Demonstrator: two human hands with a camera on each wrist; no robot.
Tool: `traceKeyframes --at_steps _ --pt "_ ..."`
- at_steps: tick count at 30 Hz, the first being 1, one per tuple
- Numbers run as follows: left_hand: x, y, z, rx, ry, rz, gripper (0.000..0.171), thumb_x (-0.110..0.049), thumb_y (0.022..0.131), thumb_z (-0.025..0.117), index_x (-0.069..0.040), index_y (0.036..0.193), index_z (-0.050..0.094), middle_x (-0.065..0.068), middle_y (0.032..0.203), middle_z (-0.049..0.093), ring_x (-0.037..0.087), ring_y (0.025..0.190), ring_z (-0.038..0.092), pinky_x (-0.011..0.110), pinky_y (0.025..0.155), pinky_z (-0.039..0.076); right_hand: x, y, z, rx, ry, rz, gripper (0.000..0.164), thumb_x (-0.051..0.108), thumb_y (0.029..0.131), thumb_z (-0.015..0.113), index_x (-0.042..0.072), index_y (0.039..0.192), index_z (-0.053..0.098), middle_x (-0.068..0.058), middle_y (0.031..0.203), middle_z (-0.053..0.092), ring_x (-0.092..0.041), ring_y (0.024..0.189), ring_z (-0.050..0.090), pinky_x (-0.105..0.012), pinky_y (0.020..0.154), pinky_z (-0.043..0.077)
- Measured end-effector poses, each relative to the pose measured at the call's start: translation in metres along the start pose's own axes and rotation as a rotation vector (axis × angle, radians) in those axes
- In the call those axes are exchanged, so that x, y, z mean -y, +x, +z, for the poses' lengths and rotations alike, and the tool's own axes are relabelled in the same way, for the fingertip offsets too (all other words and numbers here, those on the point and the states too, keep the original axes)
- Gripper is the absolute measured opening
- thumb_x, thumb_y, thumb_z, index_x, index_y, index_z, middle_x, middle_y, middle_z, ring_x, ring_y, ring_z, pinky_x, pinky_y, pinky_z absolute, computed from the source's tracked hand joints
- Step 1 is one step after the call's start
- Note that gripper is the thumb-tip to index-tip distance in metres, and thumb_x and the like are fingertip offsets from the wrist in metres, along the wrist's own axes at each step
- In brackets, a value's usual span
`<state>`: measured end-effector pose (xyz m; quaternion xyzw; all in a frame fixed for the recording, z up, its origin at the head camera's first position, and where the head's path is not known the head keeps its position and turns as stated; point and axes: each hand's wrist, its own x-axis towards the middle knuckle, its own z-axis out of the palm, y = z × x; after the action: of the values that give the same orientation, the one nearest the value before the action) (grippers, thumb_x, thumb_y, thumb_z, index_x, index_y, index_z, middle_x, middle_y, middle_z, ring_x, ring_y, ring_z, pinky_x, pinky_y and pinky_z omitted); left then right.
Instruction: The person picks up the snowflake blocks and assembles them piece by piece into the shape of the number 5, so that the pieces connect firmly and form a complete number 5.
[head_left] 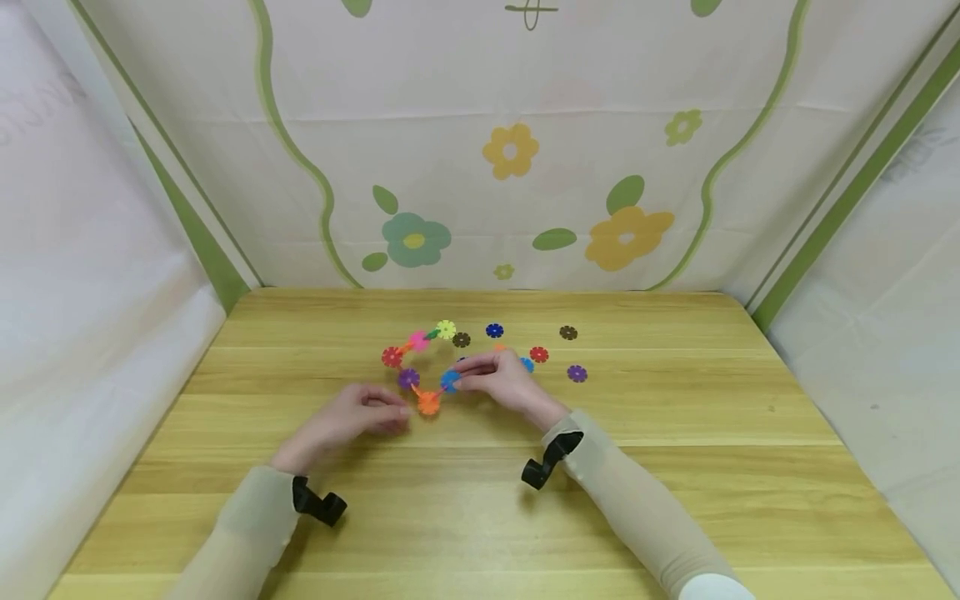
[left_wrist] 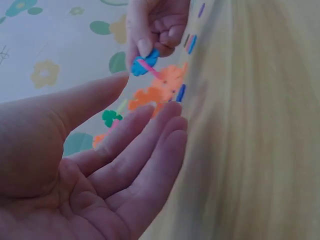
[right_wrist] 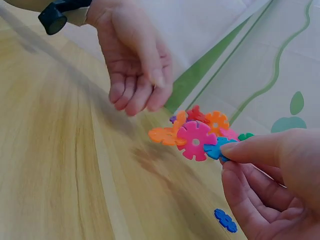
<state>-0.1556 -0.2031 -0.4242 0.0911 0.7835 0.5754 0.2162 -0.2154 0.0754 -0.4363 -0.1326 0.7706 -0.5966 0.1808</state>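
Note:
My right hand (head_left: 501,381) pinches a blue snowflake disc (right_wrist: 214,149) between thumb and fingertips. That disc is slotted into a pink disc (right_wrist: 195,141), one end of a curved chain of interlocked discs. Along the chain come an orange disc (head_left: 428,403), a purple disc (head_left: 408,378), a red disc (head_left: 392,357), another pink disc (head_left: 418,341) and a yellow disc (head_left: 446,329) at the far end. Just left of the orange disc is my left hand (head_left: 352,417), its fingers loosely bent and nothing held. In the right wrist view, the chain's near end hangs above the wooden table.
Loose discs lie beyond and right of my right hand: a brown disc (head_left: 461,340), a dark blue disc (head_left: 494,331), a red disc (head_left: 539,354), a second brown disc (head_left: 568,332) and a purple disc (head_left: 577,373). A flowered cloth (head_left: 450,150) stands behind the table (head_left: 480,517).

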Motion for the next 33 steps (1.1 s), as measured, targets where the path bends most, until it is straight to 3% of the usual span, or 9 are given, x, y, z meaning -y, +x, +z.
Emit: traceKeyframes --at_steps 8,13,23,33 --pt "-0.021 0.004 0.006 -0.1 0.081 0.065 0.039 -0.03 0.097 0.073 0.001 0.122 0.069 0.012 0.112 0.073 0.03 0.106 0.068 0.045 0.096 0.054 -0.003 0.001 -0.003 0.007 -0.053 -0.04 0.022 0.021 0.09 0.081 0.014 0.11 0.08 0.0 0.105 0.075 -0.019 0.097 0.069 -0.04 0.09 0.054" --pt "-0.026 0.009 0.013 -0.167 0.141 0.085 0.042 -0.03 0.097 0.073 0.0 0.125 0.068 0.007 0.11 0.073 0.023 0.104 0.068 0.045 0.093 0.055 -0.002 0.0 -0.003 0.011 -0.04 -0.068 0.022 0.02 0.09 0.081 0.011 0.11 0.079 -0.002 0.102 0.075 -0.02 0.094 0.07 -0.041 0.09 0.055" --pt "-0.027 0.023 0.033 -0.173 0.203 0.178 0.028 -0.017 0.098 0.072 0.0 0.12 0.07 0.008 0.11 0.073 0.023 0.101 0.069 0.04 0.088 0.058 0.002 -0.003 -0.005 0.055 -0.024 -0.099 0.017 0.019 0.093 0.078 0.014 0.109 0.08 0.0 0.105 0.075 -0.021 0.098 0.07 -0.037 0.091 0.054" --pt "-0.026 0.032 0.045 -0.204 0.193 0.139 0.018 -0.018 0.098 0.071 -0.003 0.108 0.071 0.007 0.1 0.072 0.027 0.093 0.068 0.036 0.077 0.059 0.01 -0.008 -0.008 0.091 -0.014 -0.116 0.026 0.018 0.095 0.075 0.009 0.12 0.075 -0.005 0.114 0.074 -0.02 0.103 0.069 -0.037 0.096 0.053"
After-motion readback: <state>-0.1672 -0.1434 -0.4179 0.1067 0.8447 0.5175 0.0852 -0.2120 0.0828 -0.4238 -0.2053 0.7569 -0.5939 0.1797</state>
